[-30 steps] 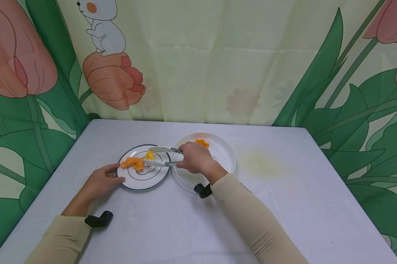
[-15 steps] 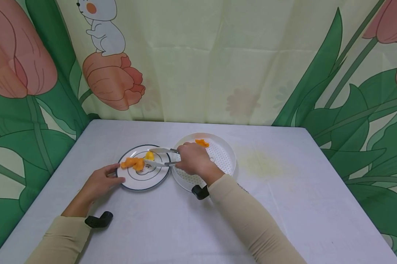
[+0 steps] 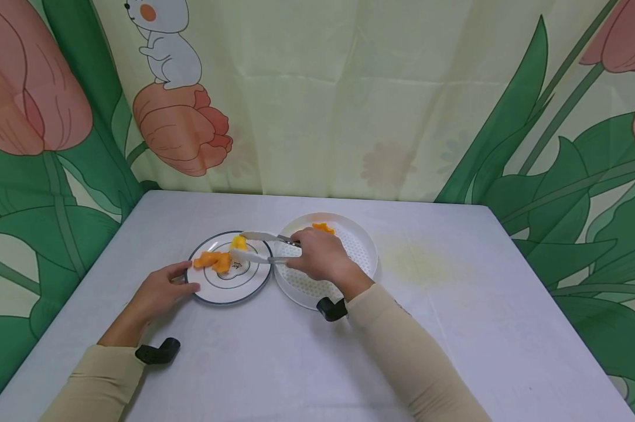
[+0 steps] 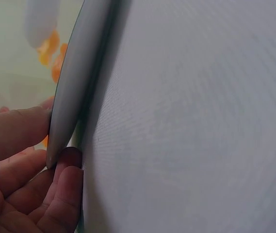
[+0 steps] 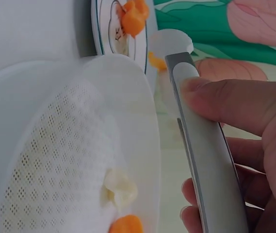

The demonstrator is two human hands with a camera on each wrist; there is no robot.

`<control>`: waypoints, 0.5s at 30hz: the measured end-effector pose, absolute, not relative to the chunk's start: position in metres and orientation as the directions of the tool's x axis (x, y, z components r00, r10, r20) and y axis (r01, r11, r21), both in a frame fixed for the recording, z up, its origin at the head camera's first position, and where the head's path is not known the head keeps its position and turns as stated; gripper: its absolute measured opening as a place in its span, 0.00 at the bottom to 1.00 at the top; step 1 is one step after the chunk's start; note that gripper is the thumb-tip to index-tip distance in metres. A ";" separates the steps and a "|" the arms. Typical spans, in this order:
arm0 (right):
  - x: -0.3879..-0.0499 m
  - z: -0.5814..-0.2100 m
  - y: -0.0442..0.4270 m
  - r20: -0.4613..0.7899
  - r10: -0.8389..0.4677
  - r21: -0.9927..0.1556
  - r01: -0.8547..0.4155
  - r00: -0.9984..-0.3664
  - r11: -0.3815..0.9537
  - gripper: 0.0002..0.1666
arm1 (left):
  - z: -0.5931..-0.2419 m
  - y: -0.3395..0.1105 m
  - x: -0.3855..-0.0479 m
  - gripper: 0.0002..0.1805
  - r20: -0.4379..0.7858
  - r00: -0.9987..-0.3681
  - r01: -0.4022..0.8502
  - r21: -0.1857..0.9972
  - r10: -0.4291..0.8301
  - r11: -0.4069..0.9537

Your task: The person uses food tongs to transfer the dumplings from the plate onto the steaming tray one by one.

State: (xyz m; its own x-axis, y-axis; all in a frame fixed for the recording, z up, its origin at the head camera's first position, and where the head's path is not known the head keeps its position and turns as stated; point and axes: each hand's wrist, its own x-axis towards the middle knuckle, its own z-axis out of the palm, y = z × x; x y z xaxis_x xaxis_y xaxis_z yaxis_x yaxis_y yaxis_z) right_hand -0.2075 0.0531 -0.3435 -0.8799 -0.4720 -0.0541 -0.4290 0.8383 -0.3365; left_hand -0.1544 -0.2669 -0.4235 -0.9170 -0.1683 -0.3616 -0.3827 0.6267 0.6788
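Observation:
My left hand (image 3: 161, 293) grips the near-left rim of a white plate (image 3: 228, 296) with dark rings. In the left wrist view the thumb lies over the rim and fingers are under it. Small, folded, dumpling-like orange pieces (image 3: 212, 261) lie clustered on the plate, with a yellow piece (image 3: 238, 242) behind them. My right hand (image 3: 323, 252) holds tongs (image 5: 208, 155) with pale tips. These tips stand apart over the plate, close to the yellow piece; contact is unclear.
To the right of the plate, close against it, sits a white round perforated tray (image 3: 367, 252). An orange piece (image 5: 127, 224) and a pale folded piece (image 5: 121, 187) lie in it. A white cloth (image 3: 454, 328) covers the table; a printed curtain (image 3: 317, 117) hangs behind.
The yellow piece has shifted slightly toward the back of the plate. My right hand and the tongs moved a little left, then back right. My left hand stays on the rim.

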 end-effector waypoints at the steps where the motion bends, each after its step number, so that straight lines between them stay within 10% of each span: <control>1: -0.206 -0.343 0.056 -0.049 -0.471 -0.345 -0.428 -0.881 0.836 0.24 | -0.424 -0.267 -0.154 0.46 -0.361 -0.918 -0.382 0.680 -0.167 0.626; 15: -0.189 -0.342 0.108 0.064 -0.393 -0.406 -0.384 -0.917 0.829 0.32 | -0.423 -0.267 -0.154 0.46 -0.361 -0.916 -0.387 0.681 -0.175 0.621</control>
State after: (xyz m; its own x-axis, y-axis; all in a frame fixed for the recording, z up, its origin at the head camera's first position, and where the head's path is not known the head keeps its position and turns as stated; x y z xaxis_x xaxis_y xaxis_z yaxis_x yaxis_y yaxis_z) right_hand -0.1891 0.1077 -0.3419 -0.9173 -0.3930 0.0642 -0.3837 0.8292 -0.4065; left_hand -0.1538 -0.2668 -0.4230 -0.9159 -0.1752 -0.3611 -0.3875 0.6210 0.6814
